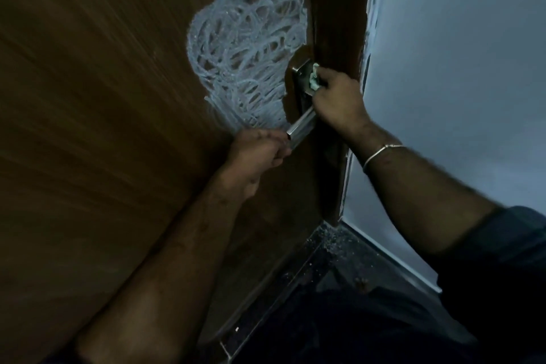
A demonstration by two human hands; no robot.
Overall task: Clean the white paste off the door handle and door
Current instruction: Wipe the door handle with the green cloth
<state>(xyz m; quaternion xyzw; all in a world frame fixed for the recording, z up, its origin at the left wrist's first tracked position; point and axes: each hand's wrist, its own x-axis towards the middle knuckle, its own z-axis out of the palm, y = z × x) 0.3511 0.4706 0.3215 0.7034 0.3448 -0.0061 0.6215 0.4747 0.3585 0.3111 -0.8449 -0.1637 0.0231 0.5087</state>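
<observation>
A brown wooden door (103, 97) fills the left of the view. A large patch of white paste (245, 47) in swirls covers it beside the metal door handle (301, 122). My left hand (260, 151) grips the free end of the lever. My right hand (336, 97) holds a small pale cloth (314, 77) bunched in its fingers and presses it against the upper part of the handle's backplate (300, 74), which looks bare of paste there.
The dark door frame (334, 23) runs down just right of the handle. A pale wall (458, 68) stands to the right. Below lies a dark speckled floor (325, 260) with a metal threshold strip (260, 304).
</observation>
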